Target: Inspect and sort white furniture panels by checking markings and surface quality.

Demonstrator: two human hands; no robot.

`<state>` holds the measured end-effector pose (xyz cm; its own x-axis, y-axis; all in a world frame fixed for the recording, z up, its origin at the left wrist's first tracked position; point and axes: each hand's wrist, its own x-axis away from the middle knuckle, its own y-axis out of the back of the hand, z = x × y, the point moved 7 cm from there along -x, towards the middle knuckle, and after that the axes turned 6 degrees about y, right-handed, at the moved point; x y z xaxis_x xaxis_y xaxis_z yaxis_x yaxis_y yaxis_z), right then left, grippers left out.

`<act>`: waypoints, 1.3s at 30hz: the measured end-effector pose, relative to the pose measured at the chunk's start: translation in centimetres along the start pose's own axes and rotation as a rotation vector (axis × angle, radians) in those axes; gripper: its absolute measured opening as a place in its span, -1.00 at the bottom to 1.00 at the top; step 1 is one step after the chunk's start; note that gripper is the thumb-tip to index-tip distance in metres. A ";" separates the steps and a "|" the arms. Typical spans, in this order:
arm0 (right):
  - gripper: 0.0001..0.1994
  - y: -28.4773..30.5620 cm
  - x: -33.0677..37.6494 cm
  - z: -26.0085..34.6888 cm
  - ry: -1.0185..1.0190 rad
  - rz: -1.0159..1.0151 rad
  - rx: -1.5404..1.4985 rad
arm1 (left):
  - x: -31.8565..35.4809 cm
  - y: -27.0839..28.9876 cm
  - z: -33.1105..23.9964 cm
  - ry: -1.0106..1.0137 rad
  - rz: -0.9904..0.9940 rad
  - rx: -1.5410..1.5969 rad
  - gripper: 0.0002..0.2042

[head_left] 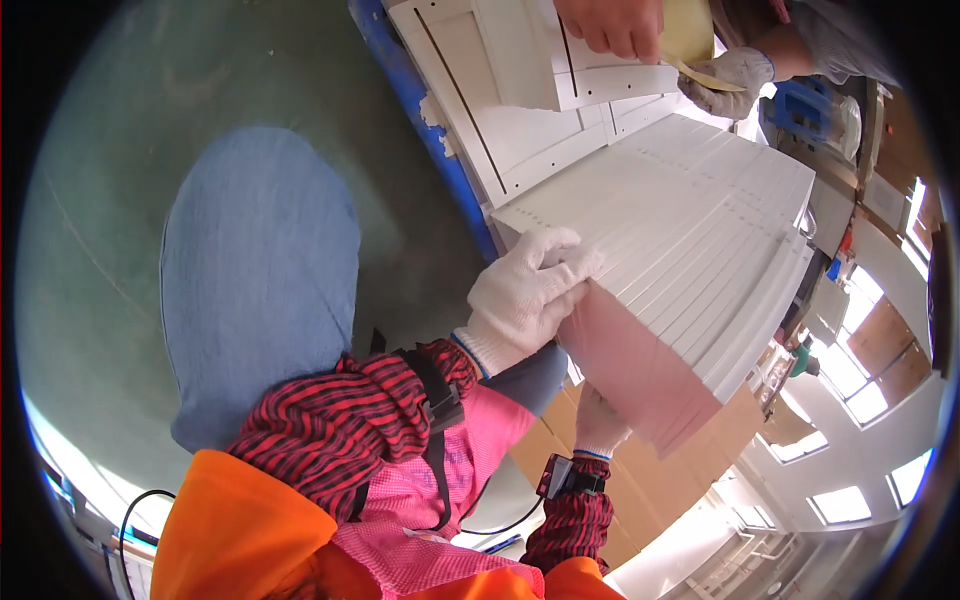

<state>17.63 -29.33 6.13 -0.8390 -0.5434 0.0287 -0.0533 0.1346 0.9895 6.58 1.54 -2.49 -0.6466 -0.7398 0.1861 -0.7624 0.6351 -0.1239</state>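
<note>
A thick stack of white panels, layered face to face, lies in front of me with its near end showing a pinkish shade. My left hand, in a white knitted glove, is closed around the stack's near left corner, fingers curled over the edge. At the stack's lower right, my right hand, gloved too, grips the other side of the same end; its fingers are mostly hidden behind the panels.
Grooved white boards lie on a blue-edged bench beyond the stack. Another person's bare hand and gloved hand work there with a yellow piece. Brown cardboard stands to the right.
</note>
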 end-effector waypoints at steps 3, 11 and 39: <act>-0.54 0.2 -0.3 0.3 0.013 0.023 0.166 | 0.1 -0.1 -0.3 0.015 -0.068 0.076 -0.66; -0.49 -0.3 -0.3 -0.2 -0.054 0.184 0.039 | 0.6 -0.6 0.4 0.016 -0.018 0.170 -0.65; -0.63 -1.5 2.0 0.3 -0.267 0.092 -0.044 | -1.3 -0.4 0.9 -0.164 0.052 -0.072 -0.71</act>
<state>15.87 -30.38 4.69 -0.9525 -0.2924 0.0856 0.0478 0.1340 0.9898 7.72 2.08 -3.61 -0.6848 -0.7285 0.0186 -0.7281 0.6830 -0.0577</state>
